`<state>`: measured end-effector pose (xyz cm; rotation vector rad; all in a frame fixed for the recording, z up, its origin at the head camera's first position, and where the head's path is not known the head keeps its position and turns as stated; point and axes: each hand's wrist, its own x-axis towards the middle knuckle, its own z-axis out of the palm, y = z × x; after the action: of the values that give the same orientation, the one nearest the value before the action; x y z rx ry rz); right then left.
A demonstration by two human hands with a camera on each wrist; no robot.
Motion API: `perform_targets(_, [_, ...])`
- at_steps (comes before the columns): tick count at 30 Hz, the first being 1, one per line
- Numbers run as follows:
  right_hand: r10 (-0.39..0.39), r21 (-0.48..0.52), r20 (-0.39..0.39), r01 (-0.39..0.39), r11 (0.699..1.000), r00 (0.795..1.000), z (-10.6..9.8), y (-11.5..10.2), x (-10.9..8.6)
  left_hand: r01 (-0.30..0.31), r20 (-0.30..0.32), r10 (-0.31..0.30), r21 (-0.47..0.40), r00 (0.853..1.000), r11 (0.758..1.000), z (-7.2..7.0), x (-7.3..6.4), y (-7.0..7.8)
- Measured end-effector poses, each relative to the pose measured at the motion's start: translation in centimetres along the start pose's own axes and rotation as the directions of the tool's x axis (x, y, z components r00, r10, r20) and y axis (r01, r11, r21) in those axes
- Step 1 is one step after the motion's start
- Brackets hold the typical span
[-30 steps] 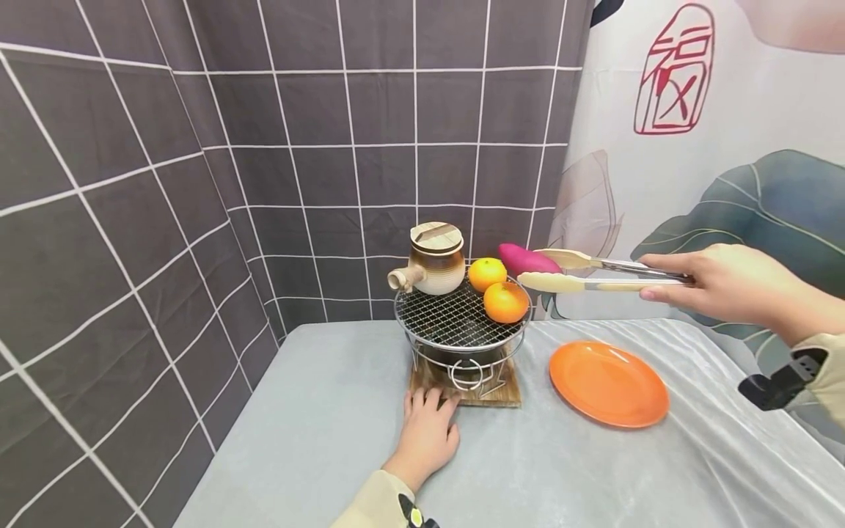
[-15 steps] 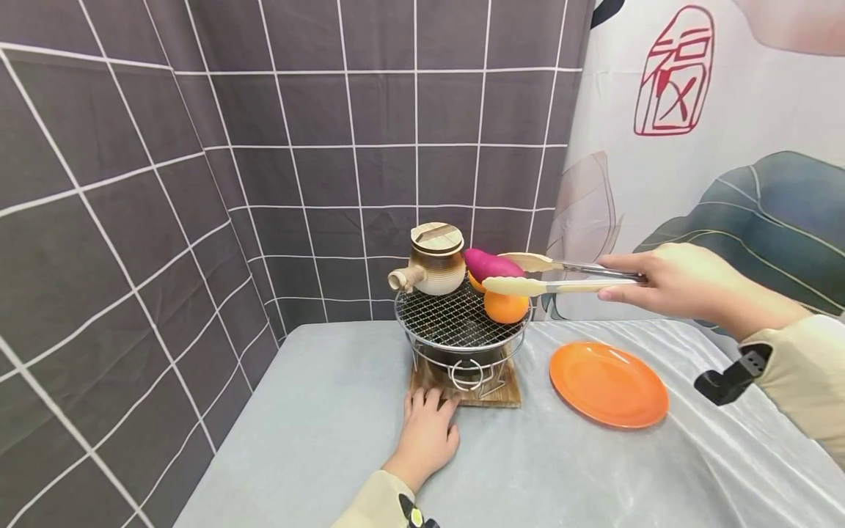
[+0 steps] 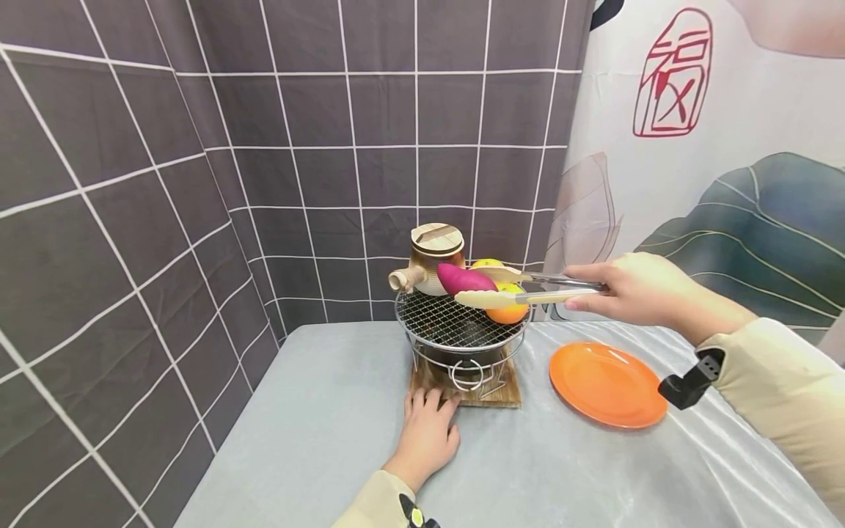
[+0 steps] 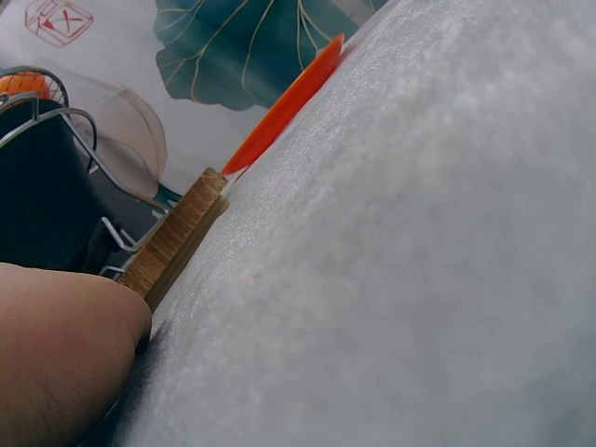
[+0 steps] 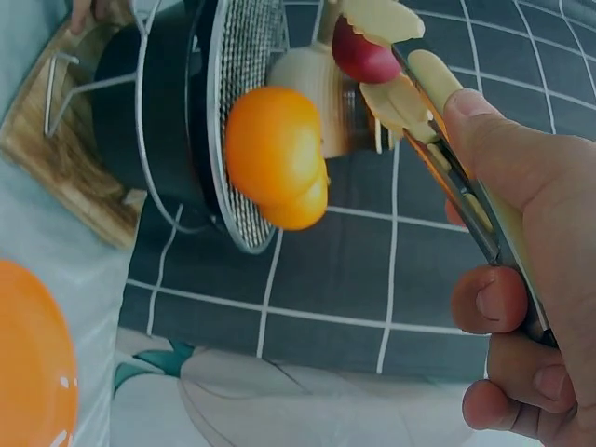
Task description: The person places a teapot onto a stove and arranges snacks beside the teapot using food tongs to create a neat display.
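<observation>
My right hand point(image 3: 637, 290) grips a pair of tongs point(image 3: 548, 297), whose cream tips pinch a purple sweet potato point(image 3: 462, 279) above the round wire grill point(image 3: 455, 323). In the right wrist view the sweet potato point(image 5: 363, 54) sits between the scalloped tips, its rounded end toward the camera. Two oranges point(image 3: 507, 313) rest on the grill's right side, partly hidden by the tongs in the head view. My left hand point(image 3: 425, 440) rests with fingertips at the front edge of the wooden board point(image 3: 495, 396) beneath the stove; its thumb side point(image 4: 65, 354) fills the left wrist view's corner.
A small clay pot point(image 3: 436, 257) with a wooden lid and a side handle stands at the grill's back left. An orange plate point(image 3: 607, 385) lies on the grey cloth right of the board. Tile-patterned curtain point(image 3: 310, 176) hangs close behind the stove.
My right hand has carried the tongs and sweet potato leftward and slightly down, from right of the oranges to over the grill's middle, in front of the pot. The left hand stays put.
</observation>
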<state>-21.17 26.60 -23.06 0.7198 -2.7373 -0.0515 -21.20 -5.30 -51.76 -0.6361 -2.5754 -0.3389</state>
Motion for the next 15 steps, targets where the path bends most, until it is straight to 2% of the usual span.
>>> perform_targets(15, [-0.092,0.014,-0.009,0.092,0.996,0.996,2.5,-2.0,1.3,-0.016,-0.035,0.016,0.016,0.999,1.0,0.2,0.0,0.0])
